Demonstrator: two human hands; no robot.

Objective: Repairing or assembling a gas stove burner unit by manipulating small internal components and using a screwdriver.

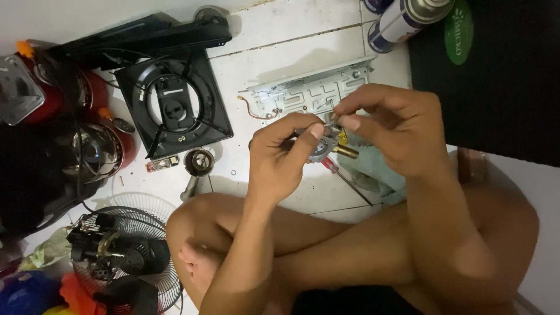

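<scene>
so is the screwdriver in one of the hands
No, the screwdriver lies on the floor under both hands, which hold a small metal part.

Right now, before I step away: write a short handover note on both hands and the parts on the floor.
Left hand: pinching the small grey valve part with the brass nozzle.
Right hand: fingertips on the top of the same part.
Floor: metal bracket behind the hands, red screwdriver and green cloth below them, black stove body to the left.
Done: stove is in pieces.
Left: part in hand, not set down.
</scene>
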